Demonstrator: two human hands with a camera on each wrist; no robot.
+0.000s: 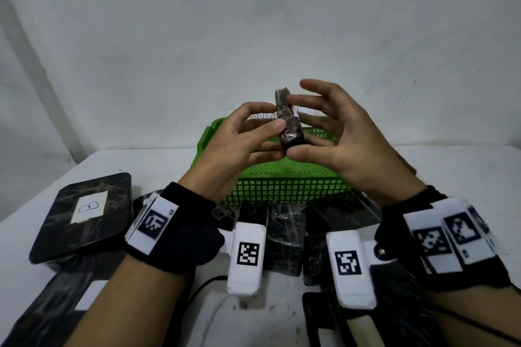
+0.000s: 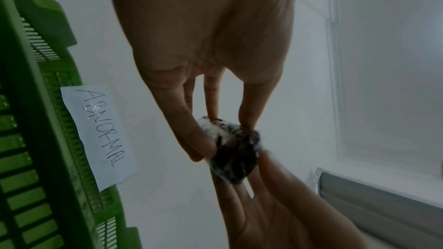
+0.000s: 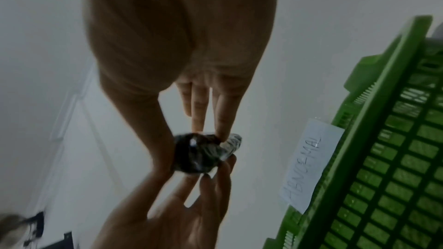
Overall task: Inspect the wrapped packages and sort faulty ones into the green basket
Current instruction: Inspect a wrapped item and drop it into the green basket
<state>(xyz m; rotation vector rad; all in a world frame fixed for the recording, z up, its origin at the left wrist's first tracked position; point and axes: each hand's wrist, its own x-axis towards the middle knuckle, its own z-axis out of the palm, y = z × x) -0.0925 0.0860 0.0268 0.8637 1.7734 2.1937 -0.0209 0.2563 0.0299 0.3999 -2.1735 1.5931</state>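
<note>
A small dark package wrapped in clear film stands upright in the air above the green basket. My left hand pinches its left side between thumb and fingertips. My right hand holds its other side, thumb under the lower end, upper fingers spread. In the left wrist view the left hand pinches the package beside the basket, which bears a paper label reading ABNORMAL. The right wrist view shows my right hand on the package, with the basket at the right.
A large black wrapped package with a paper tag marked B lies at the left on the white table. Several smaller dark wrapped packages lie in front of the basket. Another dark package is at the lower left. A plain wall stands behind.
</note>
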